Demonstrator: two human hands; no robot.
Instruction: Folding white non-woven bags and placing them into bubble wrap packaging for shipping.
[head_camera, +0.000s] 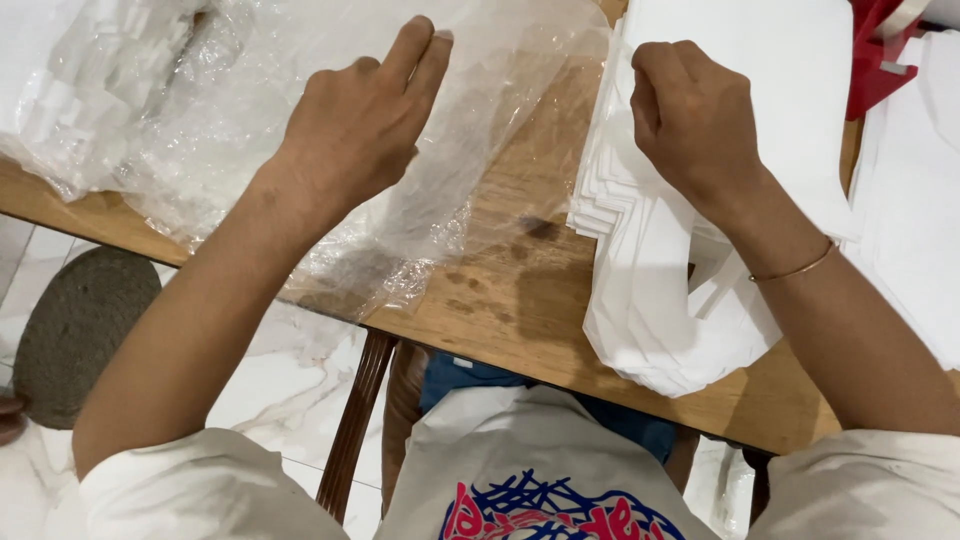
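Right hand (690, 120) fingertips hidden (curled) on white stack (660, 290).

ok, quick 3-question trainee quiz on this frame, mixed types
1. True or false: the left hand rests flat on the clear plastic sheet.
2. What does the right hand touch? A) the stack of white sheets B) a grey mat C) the red object
3. Fill in: the right wrist wears a thin ____.

Key
1. True
2. A; its fingers curl at the stack's edge on the wooden table.
3. bracelet
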